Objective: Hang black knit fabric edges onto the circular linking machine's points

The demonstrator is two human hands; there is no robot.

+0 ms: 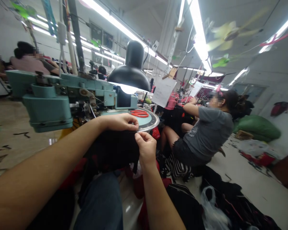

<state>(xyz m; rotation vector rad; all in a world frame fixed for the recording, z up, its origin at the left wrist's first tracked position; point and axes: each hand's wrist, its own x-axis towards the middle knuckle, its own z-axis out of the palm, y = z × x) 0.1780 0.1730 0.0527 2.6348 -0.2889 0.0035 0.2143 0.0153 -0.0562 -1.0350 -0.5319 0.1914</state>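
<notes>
A teal linking machine [62, 99] stands in front of me with a round dial [150, 123] at its right end. A piece of black knit fabric [115, 150] hangs from the dial's near rim. My left hand [121, 122] is closed, pinching the fabric's top edge against the rim. My right hand [146, 145] sits just below and to the right, fingers pinched on the same edge. Red scissors [139, 113] lie on top of the dial.
A black desk lamp [131, 72] shines over the dial. A person in a grey shirt [206, 131] sits at the right. Another person [30, 59] sits far left behind the machine. Dark garments and a plastic bag [211, 207] lie on the floor. A green sack [259, 126] lies by the right wall.
</notes>
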